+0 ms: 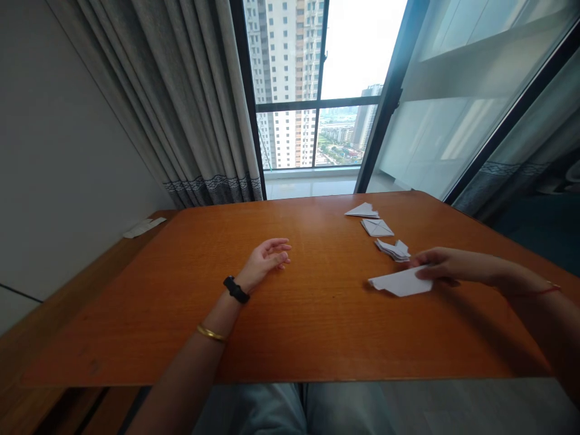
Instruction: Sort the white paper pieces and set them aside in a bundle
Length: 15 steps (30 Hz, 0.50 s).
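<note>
My right hand (437, 266) pinches the right end of a folded white paper (401, 282) between thumb and fingers, at the right side of the table. The paper's left end points toward the table's middle. Just behind it lies a small stack of folded paper (393, 249) with a raised flap. My left hand (270, 255) is over the middle of the table, palm turned inward, fingers loosely curled and apart, with nothing in it. A black band is on that wrist.
Farther back on the wooden table (290, 338) lie a square folded paper (377, 228) and a pointed folded paper (362, 210). A white strip (144, 228) rests on the ledge at left. Curtains (181, 109) and a window stand behind the table.
</note>
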Motion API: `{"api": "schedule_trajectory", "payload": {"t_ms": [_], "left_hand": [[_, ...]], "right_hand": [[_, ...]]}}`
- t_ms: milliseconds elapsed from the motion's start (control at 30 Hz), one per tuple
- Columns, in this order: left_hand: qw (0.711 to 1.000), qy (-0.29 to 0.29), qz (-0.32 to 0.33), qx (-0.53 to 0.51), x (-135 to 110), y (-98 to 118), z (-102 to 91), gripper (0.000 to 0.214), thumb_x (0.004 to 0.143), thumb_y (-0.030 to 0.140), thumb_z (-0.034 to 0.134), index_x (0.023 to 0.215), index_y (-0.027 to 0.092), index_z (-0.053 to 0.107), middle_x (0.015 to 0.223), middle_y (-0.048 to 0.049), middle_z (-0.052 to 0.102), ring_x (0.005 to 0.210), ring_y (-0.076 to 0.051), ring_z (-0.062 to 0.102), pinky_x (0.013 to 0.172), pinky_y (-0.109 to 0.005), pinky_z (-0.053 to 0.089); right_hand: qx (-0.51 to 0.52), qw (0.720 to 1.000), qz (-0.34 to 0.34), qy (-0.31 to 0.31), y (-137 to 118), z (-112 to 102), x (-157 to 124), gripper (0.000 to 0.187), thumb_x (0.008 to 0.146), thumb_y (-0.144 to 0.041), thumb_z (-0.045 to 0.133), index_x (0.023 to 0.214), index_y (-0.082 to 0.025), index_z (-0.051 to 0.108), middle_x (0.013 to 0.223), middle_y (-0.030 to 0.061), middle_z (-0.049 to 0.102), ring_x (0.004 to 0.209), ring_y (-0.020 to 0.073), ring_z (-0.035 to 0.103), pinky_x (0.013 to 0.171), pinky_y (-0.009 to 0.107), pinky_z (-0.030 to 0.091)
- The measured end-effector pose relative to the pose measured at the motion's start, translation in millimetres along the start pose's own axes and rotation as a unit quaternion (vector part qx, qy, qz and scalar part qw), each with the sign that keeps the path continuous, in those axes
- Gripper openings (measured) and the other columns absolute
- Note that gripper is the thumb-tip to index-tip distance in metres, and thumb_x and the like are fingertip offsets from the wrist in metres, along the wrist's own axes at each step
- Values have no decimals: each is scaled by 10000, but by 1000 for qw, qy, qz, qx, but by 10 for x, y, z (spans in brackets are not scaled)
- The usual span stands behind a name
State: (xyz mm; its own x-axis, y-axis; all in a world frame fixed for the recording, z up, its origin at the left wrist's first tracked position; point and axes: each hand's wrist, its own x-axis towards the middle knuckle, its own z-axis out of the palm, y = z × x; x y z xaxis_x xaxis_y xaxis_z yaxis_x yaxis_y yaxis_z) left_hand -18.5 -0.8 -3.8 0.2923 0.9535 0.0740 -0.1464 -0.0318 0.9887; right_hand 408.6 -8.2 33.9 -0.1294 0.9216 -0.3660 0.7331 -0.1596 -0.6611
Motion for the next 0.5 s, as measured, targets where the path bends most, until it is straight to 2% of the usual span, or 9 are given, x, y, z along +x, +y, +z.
{"api": "schedule_trajectory", "payload": {"t_ms": [33, 100, 233, 333, 500], "left_hand": [[1000, -4, -5, 6, -1, 0, 14, 529, 682, 365, 772, 1127, 152, 581, 1148, -139, 609, 794, -155, 644, 657, -261, 491], [1000, -12, -14, 20, -5, -1, 41, 509, 672, 358, 777, 1095, 142, 595, 1107, -128, 627, 776, -148, 639, 656, -263, 488], [999, -12, -25, 39, -9, -13, 60, 505, 661, 366, 780, 1069, 129, 599, 1065, -118, 634, 752, -138, 631, 645, -261, 481], [999, -4, -23, 45, -9, -24, 46, 520, 660, 391, 777, 1070, 127, 595, 1043, -115, 635, 737, -140, 629, 631, -264, 477], [999, -5, -24, 46, -9, -35, 32, 533, 666, 409, 770, 1081, 130, 587, 1032, -112, 636, 731, -138, 625, 628, -266, 473]], "right_hand": [[15, 998, 52, -20, 126, -63, -24, 98, 708, -233, 664, 728, -138, 680, 576, 39, 591, 411, 38, 462, 437, 207, 269], [37, 992, 110, -50, 301, -121, -39, 111, 739, -210, 627, 768, -127, 695, 597, 58, 608, 425, 31, 467, 454, 216, 269], [64, 997, 39, 15, 427, -73, 27, 111, 711, -144, 624, 777, -113, 707, 721, 127, 667, 476, 60, 513, 495, 232, 333], [38, 996, 1, 78, 474, -22, 83, 147, 671, -91, 642, 794, -113, 719, 862, 175, 689, 555, 96, 567, 553, 253, 387], [-16, 991, -47, 123, 626, -51, 115, 148, 654, -92, 696, 796, -120, 726, 912, 199, 675, 764, 178, 631, 702, 294, 427]]}}
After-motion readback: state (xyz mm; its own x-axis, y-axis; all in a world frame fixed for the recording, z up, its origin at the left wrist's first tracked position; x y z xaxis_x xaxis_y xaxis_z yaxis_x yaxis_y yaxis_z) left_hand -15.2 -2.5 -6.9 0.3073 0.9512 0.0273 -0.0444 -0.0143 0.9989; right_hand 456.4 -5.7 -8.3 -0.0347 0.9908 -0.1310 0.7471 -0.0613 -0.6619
